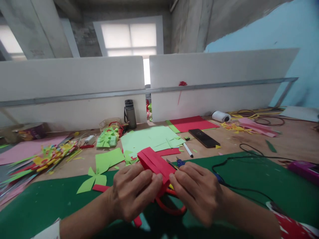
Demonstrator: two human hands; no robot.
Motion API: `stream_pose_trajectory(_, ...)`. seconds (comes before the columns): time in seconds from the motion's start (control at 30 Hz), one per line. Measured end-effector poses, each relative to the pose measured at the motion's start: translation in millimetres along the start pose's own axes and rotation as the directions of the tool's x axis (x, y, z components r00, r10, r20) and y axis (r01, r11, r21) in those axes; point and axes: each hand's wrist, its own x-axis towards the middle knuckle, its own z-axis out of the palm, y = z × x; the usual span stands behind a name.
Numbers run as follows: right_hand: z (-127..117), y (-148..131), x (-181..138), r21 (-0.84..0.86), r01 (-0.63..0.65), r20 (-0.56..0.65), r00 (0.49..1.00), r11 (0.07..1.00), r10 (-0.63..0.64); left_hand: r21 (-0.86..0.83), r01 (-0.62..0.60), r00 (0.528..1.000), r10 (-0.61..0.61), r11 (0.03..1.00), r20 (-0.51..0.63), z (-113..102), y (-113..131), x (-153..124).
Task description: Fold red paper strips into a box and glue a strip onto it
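Observation:
Between my two hands is a folded piece of red paper [156, 162], raised above the green mat and tilted, with crease lines along it. My left hand [138, 191] is closed, its thumb and fingers pinching the paper's near left side. My right hand [198, 191] pinches the near right edge, fingers curled. Beneath them lies a pair of scissors with red-orange handles [171, 209], partly hidden by the paper and my right hand. Light green petal-shaped paper [93, 181] rests left of my left hand, near a red paper strip [101, 188].
Light green sheets [149, 137], a red sheet [191, 124], a black phone [203, 138] and a marker [188, 150] lie beyond the mat [239, 169]. A bottle [130, 114] stands against the white panel. Paper flowers [56, 154] are piled left; a black cable [234, 157] crosses the right side.

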Motion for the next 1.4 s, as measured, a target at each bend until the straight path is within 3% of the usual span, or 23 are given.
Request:
stream_pose_trajectory(0.07,-1.4,1.1,-0.9,-0.038,-0.029,0.014,0.999,0.999,0.029,-0.067,0.146,0.988,-0.149,0.987,-0.037,2.5,3.1,2.8)
stream_pose_trajectory(0.1,-1.9,1.7,-1.7,-0.057,-0.036,0.018,0.999,0.998,0.037,-0.139,0.282,0.956,-0.289,0.949,-0.038,3.3,5.2,5.8)
stream_pose_trajectory(0.13,-2.1,2.3,-2.7,-0.078,-0.041,0.023,0.999,0.996,0.043,-0.239,0.460,0.878,-0.478,0.855,-0.018,3.6,7.6,9.8)
stream_pose_trajectory(0.17,-2.0,2.8,-3.8,-0.099,-0.042,0.028,0.999,0.994,0.045,-0.361,0.654,0.737,-0.667,0.664,0.108,3.5,9.9,14.4)
stream_pose_trajectory(0.2,-1.6,3.2,-5.0,-0.116,-0.041,0.032,0.998,0.992,0.045,-0.459,0.794,0.550,-0.792,0.398,0.266,3.3,12.2,19.0)
stream_pose_trajectory(0.23,-1.0,3.5,-6.2,-0.128,-0.037,0.038,0.998,0.991,0.042,-0.508,0.855,0.367,-0.816,0.106,0.446,3.1,14.0,23.3)
stream_pose_trajectory(0.27,-0.3,3.6,-7.2,-0.136,-0.035,0.047,0.998,0.990,0.042,-0.511,0.846,0.223,-0.772,-0.150,0.595,3.2,15.5,26.7)
stream_pose_trajectory(0.3,0.5,3.6,-8.0,-0.139,-0.033,0.053,0.998,0.990,0.041,-0.491,0.796,0.125,-0.699,-0.353,0.704,3.8,16.5,29.0)
stream_pose_trajectory(0.33,1.2,3.4,-8.5,-0.136,-0.031,0.054,0.998,0.990,0.039,-0.469,0.732,0.074,-0.626,-0.495,0.776,4.9,17.0,29.9)
stream_pose_trajectory(0.4,2.5,2.6,-8.6,-0.116,-0.027,0.050,0.998,0.993,0.033,-0.457,0.617,0.058,-0.542,-0.641,0.838,8.9,17.2,27.9)
stream_pose_trajectory(0.47,3.6,1.3,-7.8,-0.092,-0.020,0.039,0.999,0.996,0.024,-0.461,0.539,0.071,-0.508,-0.705,0.859,14.4,16.5,22.7)
stream_pose_trajectory(0.67,10.2,-0.7,-6.9,-0.023,0.017,0.005,1.000,1.000,-0.017,-0.469,0.474,0.027,-0.520,-0.745,0.854,23.7,13.1,12.1)
stream_pose_trajectory(0.73,12.8,-0.5,-7.4,0.049,-0.039,-0.038,0.998,0.998,0.041,-0.493,0.440,-0.014,-0.554,-0.751,0.832,22.4,11.5,13.7)
stream_pose_trajectory(0.8,14.6,-1.0,-6.2,0.202,-0.225,-0.085,0.966,0.953,0.246,-0.521,0.398,-0.050,-0.585,-0.755,0.810,20.8,10.0,16.2)
stream_pose_trajectory(0.83,15.2,-1.6,-4.6,0.307,-0.363,-0.075,0.912,0.880,0.402,-0.535,0.380,-0.058,-0.597,-0.754,0.800,20.5,9.6,17.2)
stream_pose_trajectory(0.87,15.7,-2.5,-2.3,0.415,-0.512,-0.023,0.820,0.752,0.571,-0.549,0.363,-0.059,-0.607,-0.753,0.793,20.6,9.5,17.8)
stream_pose_trajectory(0.93,17.3,-4.8,3.1,0.588,-0.723,0.199,0.565,0.363,0.801,-0.570,0.337,-0.039,-0.616,-0.749,0.787,22.5,10.7,17.4)
stream_pose_trajectory(1.0,20.3,-7.5,8.0,0.653,-0.757,0.437,0.362,-0.013,0.823,-0.578,0.330,-0.016,-0.616,-0.747,0.787,26.0,13.6,15.4)
stream_pose_trajectory(1.03,22.2,-8.8,9.8,0.659,-0.737,0.519,0.303,-0.149,0.799,-0.579,0.334,-0.013,-0.618,-0.744,0.786,27.9,15.5,14.0)
stream_pose_trajectory(1.13,28.2,-12.0,11.9,0.638,-0.681,0.633,0.198,-0.359,0.749,-0.573,0.371,-0.030,-0.627,-0.730,0.779,32.4,21.4,10.5)
stream_pose_trajectory(1.23,31.5,-13.0,11.3,0.591,-0.688,0.663,0.117,-0.421,0.739,-0.558,0.415,-0.040,-0.627,-0.719,0.778,33.8,25.5,9.7)
stream_pose_trajectory(1.3,32.3,-12.6,10.8,0.580,-0.707,0.662,0.120,-0.405,0.740,-0.547,0.436,-0.036,-0.622,-0.714,0.782,33.4,26.8,10.4)
stream_pose_trajectory(1.4,33.3,-12.4,10.1,0.597,-0.719,0.651,0.174,-0.356,0.739,-0.503,0.500,-0.039,-0.599,-0.705,0.800,32.8,28.0,11.2)
